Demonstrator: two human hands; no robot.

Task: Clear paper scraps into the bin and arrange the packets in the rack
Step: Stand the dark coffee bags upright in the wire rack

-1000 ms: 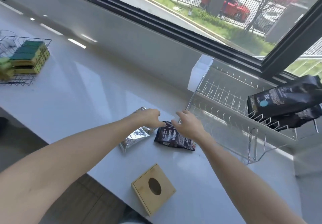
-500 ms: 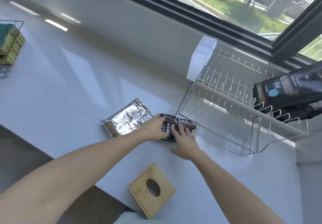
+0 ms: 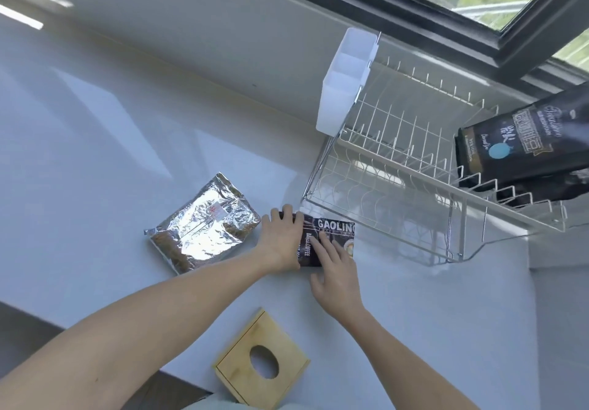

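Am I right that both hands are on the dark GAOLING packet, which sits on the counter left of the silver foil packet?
Nearly. In the head view, both hands rest on the dark GAOLING packet, but it lies right of the silver foil packet, not left.

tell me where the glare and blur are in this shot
Head view: window light throws bright patches across the white counter; the foil packet glints sharply; the black bag in the rack is smeared at the right edge, with wide-angle bending.

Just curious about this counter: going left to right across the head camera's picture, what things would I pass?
Silver foil packet → dark coffee packet under both hands → wire rack → black bag in the rack.
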